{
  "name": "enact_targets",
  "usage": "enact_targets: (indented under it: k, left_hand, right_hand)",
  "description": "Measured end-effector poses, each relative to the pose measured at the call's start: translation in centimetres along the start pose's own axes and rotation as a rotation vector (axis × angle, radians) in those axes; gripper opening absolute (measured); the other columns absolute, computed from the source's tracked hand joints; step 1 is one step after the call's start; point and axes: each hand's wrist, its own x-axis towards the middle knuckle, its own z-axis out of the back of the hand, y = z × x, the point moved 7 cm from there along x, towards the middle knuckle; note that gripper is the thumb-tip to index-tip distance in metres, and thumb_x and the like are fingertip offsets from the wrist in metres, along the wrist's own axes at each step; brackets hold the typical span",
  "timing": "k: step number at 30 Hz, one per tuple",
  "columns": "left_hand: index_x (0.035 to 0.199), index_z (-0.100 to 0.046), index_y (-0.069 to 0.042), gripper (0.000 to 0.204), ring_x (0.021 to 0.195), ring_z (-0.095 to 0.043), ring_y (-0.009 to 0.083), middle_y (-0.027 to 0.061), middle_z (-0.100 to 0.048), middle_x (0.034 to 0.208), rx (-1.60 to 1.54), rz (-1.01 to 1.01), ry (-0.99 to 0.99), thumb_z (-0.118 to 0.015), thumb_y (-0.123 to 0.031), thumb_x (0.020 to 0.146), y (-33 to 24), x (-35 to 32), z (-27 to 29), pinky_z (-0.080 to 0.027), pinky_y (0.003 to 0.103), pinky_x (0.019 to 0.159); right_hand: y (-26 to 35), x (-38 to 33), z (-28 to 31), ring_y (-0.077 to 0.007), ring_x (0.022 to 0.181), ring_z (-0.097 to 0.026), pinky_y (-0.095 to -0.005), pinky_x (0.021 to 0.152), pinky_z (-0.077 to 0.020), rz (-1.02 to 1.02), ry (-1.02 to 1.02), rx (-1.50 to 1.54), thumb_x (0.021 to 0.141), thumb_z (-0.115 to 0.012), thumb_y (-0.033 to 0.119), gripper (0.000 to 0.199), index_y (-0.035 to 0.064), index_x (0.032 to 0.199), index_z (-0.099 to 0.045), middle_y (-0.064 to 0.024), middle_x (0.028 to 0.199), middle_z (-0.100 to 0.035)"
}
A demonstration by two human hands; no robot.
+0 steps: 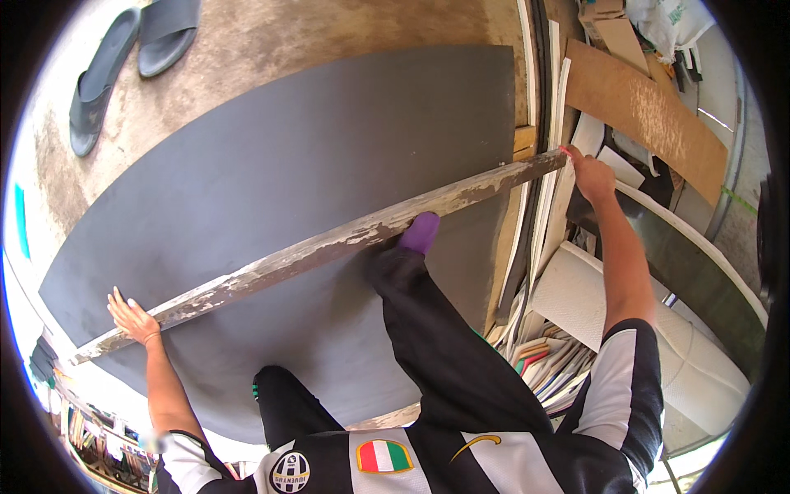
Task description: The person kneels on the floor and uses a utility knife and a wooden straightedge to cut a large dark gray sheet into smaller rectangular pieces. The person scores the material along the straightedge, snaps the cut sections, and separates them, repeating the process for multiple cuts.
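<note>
A large dark grey sheet (329, 123) lies on the floor in front of me. Across it runs a long wooden batten (362, 235) with worn, peeling paint, slanting from lower left to upper right. My left hand (133, 319) rests flat over the batten's left end, fingers stretched out. At the opposite end, my right hand (592, 175) is closed beside the batten's tip. A bit of red shows at its fingertips, too small to name. My foot in a purple sock (421, 233) stands on the sheet against the batten's near side.
A pair of dark slides (103, 90) lies at the upper left. Along the right stand long white strips (550, 189), a brown board (650, 115) and a rolled pale quilted sheet (609, 313). A stack of thin sheets (551, 370) leans below them. Shelving (103, 445) is at lower left.
</note>
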Motion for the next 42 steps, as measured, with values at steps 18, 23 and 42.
enact_targets:
  k: [18, 23, 42]
  left_hand:
    - [0.161, -0.04, -0.023, 0.062, 0.16, -0.024, 0.0356, 0.0113, -0.032, 0.171, -0.292, 0.177, 0.117, -0.055, -0.043, 0.105, -3.2, 0.7, 2.3, -0.02, 0.061, 0.126]
    - [0.162, -0.039, -0.026, 0.062, 0.16, -0.021, 0.0357, 0.0102, -0.029, 0.172, -0.321, 0.174, 0.143, -0.051, -0.045, 0.105, -3.3, 0.6, 2.1, -0.018, 0.062, 0.126]
    - [0.163, -0.039, -0.023, 0.066, 0.161, -0.016, 0.0412, 0.0148, -0.023, 0.174, -0.283, 0.139, 0.269, -0.057, -0.042, 0.102, -3.6, 0.8, 2.3, -0.015, 0.065, 0.126]
  right_hand:
    - [45.9, -18.5, 18.1, -0.0451, 0.095, -0.067, -0.0597, 0.078, -0.0511, 0.177, -0.539, 0.833, 0.099, -0.065, 0.021, 0.017, 0.0095, 0.107, -0.055, -0.0193, 0.098, -0.069]
    - [58.5, -20.8, 21.5, -0.0368, 0.1, -0.065, -0.0521, 0.085, -0.0517, 0.348, -0.5, 0.856, 0.095, -0.068, 0.018, 0.015, 0.0104, 0.103, -0.058, -0.0115, 0.099, -0.068]
    - [63.1, -19.1, 21.9, -0.027, 0.083, -0.063, -0.0422, 0.072, -0.0505, 0.561, -0.789, 0.79, 0.083, -0.076, 0.021, 0.02, 0.0131, 0.1, -0.067, -0.0031, 0.087, -0.062]
